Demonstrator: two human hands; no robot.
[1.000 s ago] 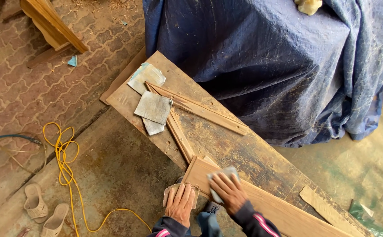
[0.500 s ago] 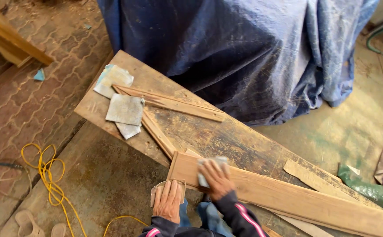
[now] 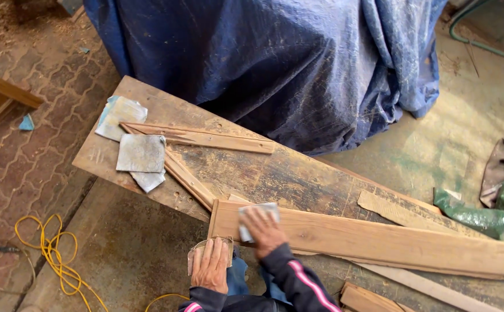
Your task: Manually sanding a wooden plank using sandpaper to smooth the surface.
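A long pale wooden board (image 3: 379,242) lies across a worn workbench (image 3: 298,179). My right hand (image 3: 262,228) presses a grey sheet of sandpaper (image 3: 258,211) flat onto the board's near-left end. My left hand (image 3: 210,266) rests just off the bench's near edge, palm down on a folded brownish sheet of sandpaper (image 3: 197,249). Both arms wear dark sleeves with pink stripes.
Spare sandpaper sheets (image 3: 141,153) and two thin wooden strips (image 3: 206,138) lie at the bench's left end. A blue tarp (image 3: 275,63) covers something bulky behind. A yellow cable (image 3: 50,254) coils on the floor at left. Green bags (image 3: 483,216) sit at right, offcuts (image 3: 367,300) near my right arm.
The view has swung right, showing more of the board's length. My right hand stays on the sandpaper at the board's end and has shifted slightly; the left hand has kept its place.
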